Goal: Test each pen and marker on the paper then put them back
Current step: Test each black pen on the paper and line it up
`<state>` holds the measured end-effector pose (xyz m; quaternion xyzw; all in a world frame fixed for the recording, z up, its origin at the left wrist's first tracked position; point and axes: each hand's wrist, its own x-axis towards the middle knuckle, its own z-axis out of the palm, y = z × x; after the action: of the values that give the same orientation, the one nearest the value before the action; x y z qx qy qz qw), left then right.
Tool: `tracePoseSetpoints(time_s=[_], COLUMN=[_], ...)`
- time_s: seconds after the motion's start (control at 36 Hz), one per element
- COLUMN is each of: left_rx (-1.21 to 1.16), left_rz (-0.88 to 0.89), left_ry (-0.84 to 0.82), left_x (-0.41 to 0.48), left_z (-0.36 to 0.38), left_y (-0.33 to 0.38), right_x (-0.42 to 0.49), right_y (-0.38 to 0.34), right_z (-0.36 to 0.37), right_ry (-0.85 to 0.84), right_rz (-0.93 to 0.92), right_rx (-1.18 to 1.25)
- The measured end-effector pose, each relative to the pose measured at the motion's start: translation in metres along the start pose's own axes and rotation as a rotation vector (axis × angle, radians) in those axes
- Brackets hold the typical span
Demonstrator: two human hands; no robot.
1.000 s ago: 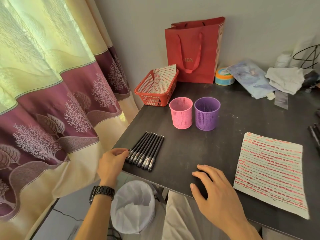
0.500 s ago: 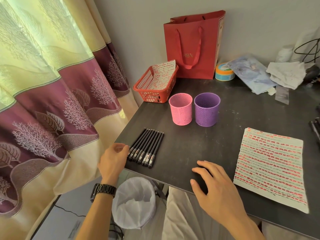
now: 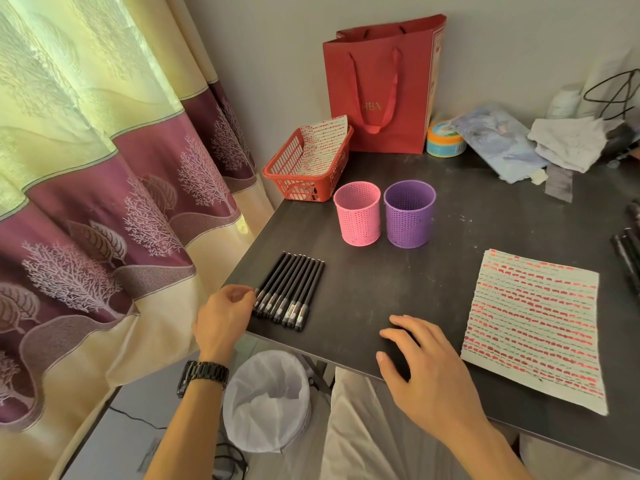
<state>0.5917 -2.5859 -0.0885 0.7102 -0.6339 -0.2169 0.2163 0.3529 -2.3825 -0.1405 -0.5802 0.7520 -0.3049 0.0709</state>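
Note:
A tidy row of several black pens (image 3: 291, 292) lies at the dark table's (image 3: 381, 282) front left corner, caps toward me. My left hand (image 3: 225, 317) sits at the table edge with curled fingers, its knuckles against the cap end of the leftmost pen, and I see nothing held in it. To the right, my right hand (image 3: 426, 368) rests flat on the table with fingers spread. A sheet of paper (image 3: 533, 323) covered in rows of red and dark marks lies further right. Behind the pens stand an empty pink mesh cup (image 3: 358, 218) and a purple mesh cup (image 3: 408, 214).
A red basket (image 3: 294, 178) holding a marked sheet and a red gift bag (image 3: 381, 88) stand at the back left. Dark markers (image 3: 628, 251) lie at the right edge. Cloths and a round tin clutter the back right. A lined bin (image 3: 266, 400) sits under the table; a curtain hangs left.
The view has shifted slightly. My left hand's fingers have curled tighter against the pen ends. The right hand and the pens have stayed in place.

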Motion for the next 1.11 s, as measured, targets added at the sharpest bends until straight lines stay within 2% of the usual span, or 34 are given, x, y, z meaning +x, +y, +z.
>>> tracePoseSetpoints(time_s=[0.11, 0.22, 0.39, 0.5, 0.61, 0.69, 0.83, 0.94, 1.11], left_rx=[0.033, 0.025, -0.051, -0.09, -0.075, -0.033, 0.08, 0.116, 0.07], left_rz=[0.067, 0.26, 0.536, 0.719, 0.844, 0.927, 1.05, 1.066, 1.039], left_ry=[0.043, 0.064, -0.07, -0.179, -0.344, -0.429, -0.443, -0.453, -0.466], left_x=[-0.006, -0.02, -0.068, -0.106, -0.128, -0.137, -0.143, -0.142, -0.143], left_z=[-0.003, 0.002, 0.044, 0.077, 0.111, 0.135, 0.162, 0.167, 0.163], left_y=[0.007, 0.021, 0.067, 0.098, 0.125, 0.138, 0.146, 0.141, 0.14], right_x=[0.0, 0.002, 0.004, -0.002, -0.013, -0.021, -0.026, -0.017, 0.015], right_y=[-0.001, -0.005, 0.004, 0.023, 0.057, 0.089, 0.136, 0.161, 0.175], right_z=[-0.002, -0.007, -0.038, -0.078, -0.121, -0.149, -0.18, -0.191, -0.196], right_ry=[0.01, -0.065, -0.198, -0.133, 0.022, 0.106, 0.202, 0.273, 0.236], right_rz=[-0.011, 0.001, 0.091, 0.158, 0.251, 0.347, 0.524, 0.638, 0.697], right_rx=[-0.005, 0.02, 0.289, 0.384, 0.393, 0.347, 0.212, 0.061, -0.254])
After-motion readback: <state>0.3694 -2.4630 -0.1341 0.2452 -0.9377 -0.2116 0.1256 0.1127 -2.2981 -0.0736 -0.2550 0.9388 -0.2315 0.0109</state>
